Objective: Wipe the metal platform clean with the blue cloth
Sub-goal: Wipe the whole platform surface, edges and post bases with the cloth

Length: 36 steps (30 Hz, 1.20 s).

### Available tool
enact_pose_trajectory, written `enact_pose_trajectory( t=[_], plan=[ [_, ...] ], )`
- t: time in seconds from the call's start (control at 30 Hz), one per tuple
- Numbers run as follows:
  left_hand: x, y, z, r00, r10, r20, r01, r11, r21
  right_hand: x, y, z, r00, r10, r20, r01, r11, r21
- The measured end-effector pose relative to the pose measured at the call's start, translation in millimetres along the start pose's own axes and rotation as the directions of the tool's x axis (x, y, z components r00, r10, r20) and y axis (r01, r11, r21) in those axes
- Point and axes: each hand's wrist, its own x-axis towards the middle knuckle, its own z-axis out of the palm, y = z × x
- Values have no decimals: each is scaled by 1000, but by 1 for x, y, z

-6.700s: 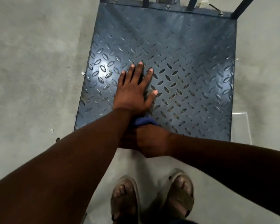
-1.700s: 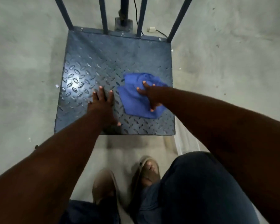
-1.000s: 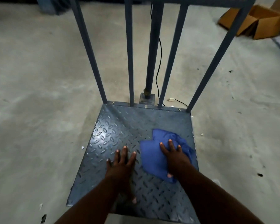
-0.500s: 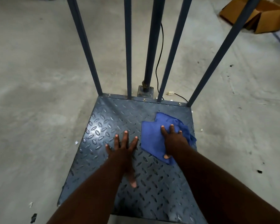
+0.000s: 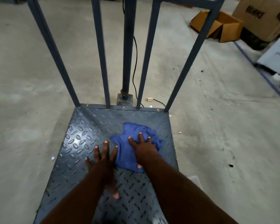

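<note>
The metal platform [image 5: 89,125] is a blue-grey plate with a raised diamond tread, lying low on the concrete floor. The blue cloth [image 5: 124,152] is spread crumpled on its right half. My right hand [image 5: 143,148] presses flat on the cloth with fingers spread, covering its middle. My left hand [image 5: 103,160] rests palm down on the bare tread just left of the cloth, fingers apart, its fingertip touching the cloth's edge.
Several upright blue bars [image 5: 100,50] and a thicker post [image 5: 128,46] rise from the platform's far edge. A black cable with a plug [image 5: 149,99] lies behind. Open cardboard boxes [image 5: 220,25] sit at the far right. Small scraps dot the floor.
My right hand has slid the cloth a little along the right half of the platform. The left hand stays flat beside it. The view has tilted up, showing more floor and boxes.
</note>
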Motion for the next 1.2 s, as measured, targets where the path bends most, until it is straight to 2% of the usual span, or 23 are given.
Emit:
enact_pose_trajectory(
  t=[0.23,0.4,0.5,0.6,1.03,1.2],
  plan=[
    [1,1,7,1000,12,-13,-12,999,-36,-1,14,6,1000,-30,-8,30,998,-51],
    [3,-3,9,999,13,-36,-15,998,-55,-1,59,7,991,117,-70,-120,992,-49],
    [7,-2,7,1000,0,-22,-1,998,-65,4,72,6,983,139,-122,-148,987,-69],
    [12,-2,6,1000,-5,6,6,997,-71,9,66,4,983,159,-97,-166,984,-67],
    [14,1,2,997,-22,72,27,997,-75,13,59,-3,988,149,-46,-152,986,-64],
    [13,3,0,995,-33,95,39,997,-62,21,46,-5,994,101,-34,-103,992,-79]
  ],
)
